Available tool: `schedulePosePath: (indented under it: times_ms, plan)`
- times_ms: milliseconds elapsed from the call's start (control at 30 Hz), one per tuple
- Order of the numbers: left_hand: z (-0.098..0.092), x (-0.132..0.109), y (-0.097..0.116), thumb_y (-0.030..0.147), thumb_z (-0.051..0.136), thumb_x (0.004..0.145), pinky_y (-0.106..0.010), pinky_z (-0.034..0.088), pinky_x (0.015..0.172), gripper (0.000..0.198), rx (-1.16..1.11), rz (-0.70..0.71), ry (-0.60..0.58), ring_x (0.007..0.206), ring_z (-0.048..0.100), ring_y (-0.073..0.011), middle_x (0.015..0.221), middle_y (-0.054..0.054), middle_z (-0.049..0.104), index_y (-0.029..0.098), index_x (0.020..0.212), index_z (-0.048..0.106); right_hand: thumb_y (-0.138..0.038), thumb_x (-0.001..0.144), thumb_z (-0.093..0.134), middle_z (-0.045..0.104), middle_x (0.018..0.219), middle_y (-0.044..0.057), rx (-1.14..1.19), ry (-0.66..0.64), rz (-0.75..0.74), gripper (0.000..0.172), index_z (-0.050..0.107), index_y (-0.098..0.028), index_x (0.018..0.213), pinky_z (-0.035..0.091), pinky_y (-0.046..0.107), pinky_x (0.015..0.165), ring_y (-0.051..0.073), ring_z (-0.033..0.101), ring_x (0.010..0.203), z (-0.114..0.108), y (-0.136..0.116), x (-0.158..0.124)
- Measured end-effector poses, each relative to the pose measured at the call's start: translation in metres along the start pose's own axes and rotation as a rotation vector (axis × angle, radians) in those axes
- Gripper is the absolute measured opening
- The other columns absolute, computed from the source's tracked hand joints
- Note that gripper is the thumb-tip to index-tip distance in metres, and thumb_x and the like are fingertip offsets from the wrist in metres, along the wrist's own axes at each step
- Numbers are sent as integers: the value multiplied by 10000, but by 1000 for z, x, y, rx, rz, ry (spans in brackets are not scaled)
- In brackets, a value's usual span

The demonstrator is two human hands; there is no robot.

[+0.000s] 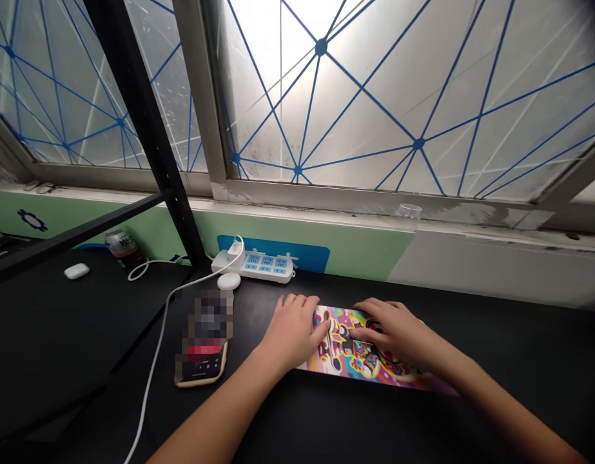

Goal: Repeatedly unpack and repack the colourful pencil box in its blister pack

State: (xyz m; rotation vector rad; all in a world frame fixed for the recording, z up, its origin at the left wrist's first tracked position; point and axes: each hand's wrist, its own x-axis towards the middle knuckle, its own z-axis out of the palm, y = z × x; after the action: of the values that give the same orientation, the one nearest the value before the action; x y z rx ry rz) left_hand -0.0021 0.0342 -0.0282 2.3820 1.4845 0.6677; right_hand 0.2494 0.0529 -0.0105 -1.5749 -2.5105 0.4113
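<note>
A brightly coloured printed sheet (343, 351), covered in cartoon-like pictures, lies flat on the black desk in front of me. My left hand (293, 328) rests over its left end, thumb on the print and the other fingers stretched forward at the edge. Across the sheet's middle and far edge lies my right hand (391, 328), its thumb and fingers apart. Both palms face down, and neither is wrapped round anything visible. The right hand and forearm cover part of the sheet's right side.
Left of my hands lies a phone (205, 341) with a blurred screen. A white power strip (268, 267) stands against the wall, and its white cable (164, 322) runs towards me. A round white object (228, 281), a white case (77, 271), a can (123, 248) and a black frame post (147, 129) are leftward.
</note>
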Motion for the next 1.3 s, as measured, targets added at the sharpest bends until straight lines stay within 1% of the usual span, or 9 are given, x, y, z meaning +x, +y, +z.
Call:
schedulePosePath:
  times_ms: [167,267,367,467,667,900,1067,1167,1300]
  plan:
    - [-7,0,14,487,612,925,-563,324,1086,380,162,108,89,1038,563,-285,1084,-83,628,222,1196,588,-665,760,680,738,988,65,81,45,178,457,644,-263,974,524,378,721,288,684,859,-16,36,-37]
    - [-17,-4,27,427,661,908,-592,199,1158,261,251,182,165,990,578,-260,1012,-57,639,206,1033,604,-610,768,707,729,1085,74,-20,281,50,370,586,-265,823,516,397,772,295,682,895,-16,30,-48]
    - [-28,-9,32,292,620,945,-610,159,1169,81,278,233,172,1053,593,-258,1106,-62,657,218,959,590,-539,891,610,717,1162,73,-63,360,-84,272,567,-272,856,511,396,774,275,688,893,-12,15,-54]
    - [-37,-11,31,234,585,954,-558,259,1148,15,256,288,102,1195,568,-273,1335,-90,600,223,957,574,-500,944,556,728,1121,83,-120,343,-155,231,576,-271,924,502,408,771,277,685,869,-12,4,-58]
    - [-45,-13,35,271,603,929,-440,490,867,64,318,133,-19,830,635,-256,876,-41,671,227,952,563,-343,993,515,705,1088,103,-281,414,-257,163,581,-225,903,489,400,777,263,655,895,-13,-16,-60]
    - [-30,-20,35,62,653,711,-431,487,817,704,509,128,-200,1041,570,-332,1221,-121,611,250,1366,479,-40,903,467,676,993,134,-538,489,-350,217,632,-179,882,491,396,735,262,593,829,29,-41,-52]
    - [-21,-18,28,421,813,711,-477,451,951,700,409,130,-186,1154,523,-344,1304,-133,558,222,1311,513,-98,795,645,661,948,110,-475,394,-349,87,631,-166,848,496,385,700,265,579,816,40,-37,-48]
    - [-14,-15,22,663,733,734,-532,382,1057,703,303,120,-176,1293,455,-358,1388,-145,514,221,1240,525,-150,736,733,664,941,102,-415,309,-350,133,631,-171,819,502,392,715,276,589,837,31,-41,-52]
    - [0,-12,17,657,643,827,-628,275,1117,594,272,118,-141,1332,438,-352,1367,-158,535,195,1179,518,-352,871,686,661,853,57,-177,210,-276,172,626,-190,867,496,352,689,234,612,802,17,-47,-57]
